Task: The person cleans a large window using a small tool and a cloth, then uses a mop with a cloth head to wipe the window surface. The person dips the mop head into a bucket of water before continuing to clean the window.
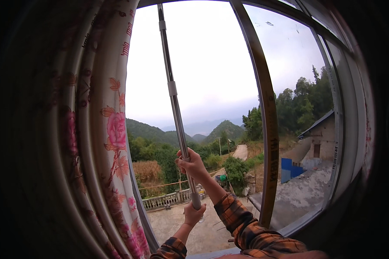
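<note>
A telescopic metal pole [178,118] with grey plastic collars rises steeply through the open window, leaning a little to the left. Its top runs out at the upper edge of the picture, so the far end is hidden. My right hand [194,165] grips the shaft around a collar, with the thumb and fingers wrapped about it. Lower down, my left hand [194,215] holds the grey end of the pole from below. Both arms reach out past the sill in orange and black plaid sleeves.
A floral curtain [116,129] hangs close on the left. To the right stands the window's upright frame [265,129], with a glass pane [298,97] beyond it. Below are a concrete yard [168,230], a balustrade [162,200] and a house [321,142]; wooded hills rise behind.
</note>
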Demonstrator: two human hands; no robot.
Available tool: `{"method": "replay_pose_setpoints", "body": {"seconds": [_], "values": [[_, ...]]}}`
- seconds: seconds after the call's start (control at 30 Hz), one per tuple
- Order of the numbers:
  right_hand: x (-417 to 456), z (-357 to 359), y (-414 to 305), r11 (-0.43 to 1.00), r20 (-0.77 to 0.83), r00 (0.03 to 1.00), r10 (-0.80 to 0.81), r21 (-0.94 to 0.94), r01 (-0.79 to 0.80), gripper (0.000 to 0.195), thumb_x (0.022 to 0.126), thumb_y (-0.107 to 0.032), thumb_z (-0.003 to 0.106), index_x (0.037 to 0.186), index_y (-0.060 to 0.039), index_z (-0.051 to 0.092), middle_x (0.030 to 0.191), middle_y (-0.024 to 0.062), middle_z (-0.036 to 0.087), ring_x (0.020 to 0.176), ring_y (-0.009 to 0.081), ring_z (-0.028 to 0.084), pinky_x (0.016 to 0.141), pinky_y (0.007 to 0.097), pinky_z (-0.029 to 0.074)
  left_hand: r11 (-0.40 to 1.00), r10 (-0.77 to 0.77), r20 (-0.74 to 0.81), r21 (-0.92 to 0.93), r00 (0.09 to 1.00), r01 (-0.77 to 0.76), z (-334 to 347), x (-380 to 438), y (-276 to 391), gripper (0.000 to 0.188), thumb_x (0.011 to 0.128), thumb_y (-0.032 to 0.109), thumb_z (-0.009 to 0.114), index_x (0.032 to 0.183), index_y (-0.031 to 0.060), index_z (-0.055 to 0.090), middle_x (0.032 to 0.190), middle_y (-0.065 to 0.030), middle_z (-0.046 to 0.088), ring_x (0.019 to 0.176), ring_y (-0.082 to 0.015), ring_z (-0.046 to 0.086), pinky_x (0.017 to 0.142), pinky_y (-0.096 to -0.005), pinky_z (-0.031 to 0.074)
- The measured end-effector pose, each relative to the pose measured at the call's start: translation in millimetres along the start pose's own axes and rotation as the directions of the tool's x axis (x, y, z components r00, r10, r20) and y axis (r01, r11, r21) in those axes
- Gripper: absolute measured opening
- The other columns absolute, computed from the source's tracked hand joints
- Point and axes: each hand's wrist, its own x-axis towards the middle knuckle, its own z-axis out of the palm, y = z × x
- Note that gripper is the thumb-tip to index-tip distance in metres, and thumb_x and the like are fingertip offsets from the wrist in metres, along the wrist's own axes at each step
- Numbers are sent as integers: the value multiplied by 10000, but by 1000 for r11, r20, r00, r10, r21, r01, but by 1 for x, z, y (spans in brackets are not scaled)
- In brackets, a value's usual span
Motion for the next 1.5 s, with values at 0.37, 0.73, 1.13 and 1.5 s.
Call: {"method": "replay_pose_setpoints", "body": {"seconds": [0.37,0.73,1.13,1.5], "values": [[70,15,-45,988,-144,986,-80,-145,59,146,863,-111,654,833,-66,518,586,-20,479,445,63,446,403,218,366,946,-37,-31,-323,999,25,4,38,23,222,834,118,670,917,61,473,676,-15,551,554,-89,538,509,-258,454],[80,-53,-98,958,-348,898,-270,1,288,111,833,-74,636,880,-68,535,608,7,503,452,93,484,415,246,396,957,279,73,63,958,-283,-9,86,77,245,806,162,651,928,52,470,669,-162,573,645,-353,618,567,-392,462],[60,-62,-67,936,-433,831,-349,-112,334,90,846,-23,587,857,-62,507,598,18,509,424,103,478,389,257,399,972,193,60,126,979,-199,-16,81,44,233,781,172,663,886,51,495,657,-151,571,605,-318,604,563,-388,460],[47,0,-29,963,-150,972,-183,-225,147,128,857,-46,602,882,-65,478,639,-9,498,456,55,457,407,222,387,999,-2,-157,-53,988,-6,10,25,1,248,771,143,710,897,40,523,653,-117,533,575,-238,525,572,-348,450]]}}
